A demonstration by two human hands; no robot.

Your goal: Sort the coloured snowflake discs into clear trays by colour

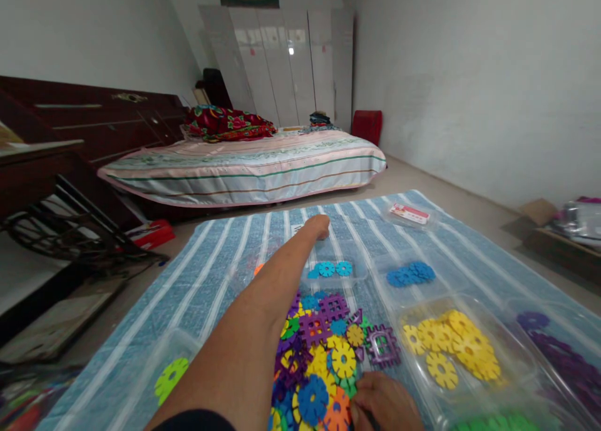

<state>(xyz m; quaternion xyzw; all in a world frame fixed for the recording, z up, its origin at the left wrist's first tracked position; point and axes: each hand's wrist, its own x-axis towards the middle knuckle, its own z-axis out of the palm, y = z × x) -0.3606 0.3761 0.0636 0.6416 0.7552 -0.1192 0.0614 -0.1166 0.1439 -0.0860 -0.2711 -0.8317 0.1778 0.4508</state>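
Note:
My left hand (320,226) reaches far forward, just beyond a clear plastic box (360,273) with a few light blue notched discs (327,269). Its fingers are curled, and what they hold, if anything, is hidden. Low at the right edge of a mixed pile of plastic pieces (319,356) is my right hand (387,403). The fingers there are bent together beside an orange notched disc (339,411); their grasp cannot be made out. Yellow discs (344,358), a blue disc (313,399) and purple square lattice pieces (382,345) lie in the pile.
On the striped cloth stand clear boxes of blue discs (410,274), yellow discs (462,343), purple pieces (563,356), green pieces (495,423) and lime discs (171,378). A clear box with a red-and-white label (409,214) sits at the far right. Behind is a bed (263,168).

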